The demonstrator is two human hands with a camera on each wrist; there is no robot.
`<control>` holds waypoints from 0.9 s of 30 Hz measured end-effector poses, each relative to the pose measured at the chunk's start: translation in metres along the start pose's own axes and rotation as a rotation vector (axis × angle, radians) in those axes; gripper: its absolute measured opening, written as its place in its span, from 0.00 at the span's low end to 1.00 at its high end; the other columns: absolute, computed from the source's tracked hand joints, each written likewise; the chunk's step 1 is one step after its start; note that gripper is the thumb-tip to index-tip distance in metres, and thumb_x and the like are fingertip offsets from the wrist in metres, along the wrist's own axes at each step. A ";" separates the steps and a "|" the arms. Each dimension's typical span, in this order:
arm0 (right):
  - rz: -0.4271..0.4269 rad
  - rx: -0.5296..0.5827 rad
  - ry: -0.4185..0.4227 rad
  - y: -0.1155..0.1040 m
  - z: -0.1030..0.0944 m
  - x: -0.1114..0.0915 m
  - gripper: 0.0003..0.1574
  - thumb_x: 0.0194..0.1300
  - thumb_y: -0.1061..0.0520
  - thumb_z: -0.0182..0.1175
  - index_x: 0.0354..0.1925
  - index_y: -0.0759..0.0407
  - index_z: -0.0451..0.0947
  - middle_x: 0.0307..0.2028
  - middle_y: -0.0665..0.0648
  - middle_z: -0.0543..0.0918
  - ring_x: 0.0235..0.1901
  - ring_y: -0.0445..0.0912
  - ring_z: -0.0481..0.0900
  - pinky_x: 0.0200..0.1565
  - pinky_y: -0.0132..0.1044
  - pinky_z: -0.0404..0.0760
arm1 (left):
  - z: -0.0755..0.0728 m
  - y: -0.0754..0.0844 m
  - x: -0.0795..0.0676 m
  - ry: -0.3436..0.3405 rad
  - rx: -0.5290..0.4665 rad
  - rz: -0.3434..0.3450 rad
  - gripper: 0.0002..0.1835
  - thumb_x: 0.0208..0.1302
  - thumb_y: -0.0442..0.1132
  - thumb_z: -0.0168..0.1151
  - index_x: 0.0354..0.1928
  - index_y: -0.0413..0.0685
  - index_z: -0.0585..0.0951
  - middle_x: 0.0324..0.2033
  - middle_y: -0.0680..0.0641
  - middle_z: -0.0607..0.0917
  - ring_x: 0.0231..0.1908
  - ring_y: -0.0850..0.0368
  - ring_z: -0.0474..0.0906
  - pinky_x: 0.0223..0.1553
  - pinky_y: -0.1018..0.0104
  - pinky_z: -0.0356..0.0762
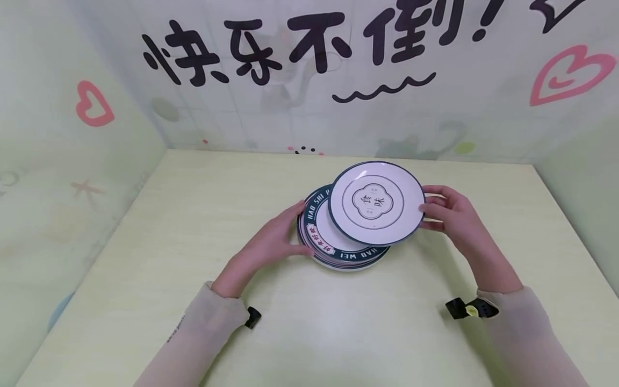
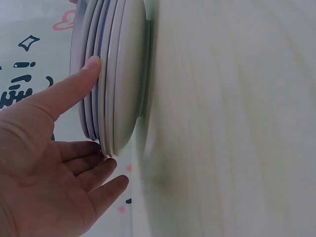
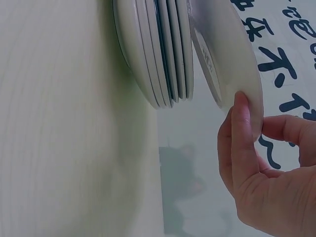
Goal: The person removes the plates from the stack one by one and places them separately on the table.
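Two bare hands are at a stack of plates (image 2: pixel 111 89) on a pale table (image 1: pixel 193 226), towards its back. The right hand (image 1: pixel 452 215) pinches the rim of a white plate (image 1: pixel 376 202) between thumb and fingers, holding it tilted above the stack; the right wrist view cuts off its far side, so whether it touches there cannot be told. The left hand (image 1: pixel 275 239) is spread wide, thumb and fingers against the stack's left edge, one fingertip hidden behind it. Beneath, a green-rimmed plate (image 1: pixel 333 231) is partly covered, its lettering interrupted.
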State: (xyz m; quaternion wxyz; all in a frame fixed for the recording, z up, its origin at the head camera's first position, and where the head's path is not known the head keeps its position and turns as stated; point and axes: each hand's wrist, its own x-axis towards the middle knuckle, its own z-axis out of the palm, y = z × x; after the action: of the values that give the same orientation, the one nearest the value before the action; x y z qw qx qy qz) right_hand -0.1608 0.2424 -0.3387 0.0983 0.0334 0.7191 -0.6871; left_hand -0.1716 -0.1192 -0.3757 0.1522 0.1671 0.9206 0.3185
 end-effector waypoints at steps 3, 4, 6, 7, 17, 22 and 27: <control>-0.007 0.030 0.013 -0.003 -0.002 0.002 0.17 0.70 0.61 0.59 0.54 0.49 0.70 0.37 0.45 0.82 0.32 0.37 0.84 0.38 0.29 0.89 | -0.003 0.000 0.001 0.002 0.010 0.010 0.61 0.48 0.53 0.79 0.79 0.49 0.52 0.79 0.48 0.53 0.79 0.47 0.49 0.79 0.52 0.52; -0.010 0.041 0.017 -0.004 -0.002 0.002 0.17 0.70 0.61 0.60 0.55 0.50 0.70 0.37 0.45 0.82 0.32 0.37 0.84 0.38 0.29 0.89 | -0.003 0.000 0.001 0.003 0.011 0.013 0.61 0.48 0.53 0.79 0.79 0.49 0.52 0.79 0.47 0.53 0.79 0.47 0.49 0.79 0.51 0.52; -0.014 0.063 0.021 -0.005 -0.003 0.004 0.18 0.70 0.61 0.60 0.55 0.50 0.70 0.37 0.46 0.82 0.32 0.37 0.84 0.37 0.29 0.89 | -0.004 0.000 0.000 0.003 0.012 0.015 0.61 0.48 0.53 0.79 0.79 0.48 0.52 0.79 0.47 0.53 0.79 0.46 0.49 0.79 0.51 0.52; -0.015 0.075 0.022 -0.006 -0.004 0.004 0.18 0.70 0.61 0.60 0.55 0.50 0.70 0.37 0.46 0.83 0.32 0.37 0.84 0.37 0.29 0.89 | -0.004 0.000 0.000 0.002 0.012 0.015 0.61 0.48 0.53 0.79 0.79 0.48 0.52 0.79 0.46 0.53 0.79 0.46 0.49 0.79 0.51 0.52; -0.022 0.143 0.043 -0.007 -0.010 0.009 0.20 0.69 0.63 0.61 0.56 0.52 0.69 0.35 0.48 0.83 0.31 0.39 0.85 0.37 0.30 0.90 | -0.004 -0.001 -0.002 0.001 0.016 0.013 0.61 0.49 0.53 0.79 0.79 0.48 0.52 0.79 0.47 0.53 0.79 0.46 0.49 0.79 0.51 0.52; -0.022 0.176 0.062 -0.007 -0.015 0.008 0.20 0.68 0.64 0.60 0.56 0.52 0.69 0.35 0.47 0.83 0.31 0.39 0.85 0.36 0.31 0.90 | -0.004 -0.001 0.000 0.000 0.019 0.024 0.61 0.49 0.54 0.79 0.79 0.48 0.52 0.79 0.47 0.52 0.79 0.47 0.49 0.79 0.51 0.52; -0.026 0.202 0.072 -0.005 -0.018 0.007 0.21 0.68 0.65 0.60 0.56 0.53 0.69 0.36 0.48 0.84 0.32 0.39 0.86 0.37 0.30 0.90 | -0.002 -0.001 0.001 -0.003 0.017 0.022 0.61 0.49 0.54 0.79 0.79 0.48 0.52 0.79 0.47 0.52 0.79 0.47 0.49 0.79 0.52 0.52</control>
State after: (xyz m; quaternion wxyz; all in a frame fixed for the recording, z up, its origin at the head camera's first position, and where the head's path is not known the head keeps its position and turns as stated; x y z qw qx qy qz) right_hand -0.1706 0.2593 -0.3342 0.0595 0.0584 0.6498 -0.7555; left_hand -0.1735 -0.1211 -0.3748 0.1489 0.1789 0.9211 0.3121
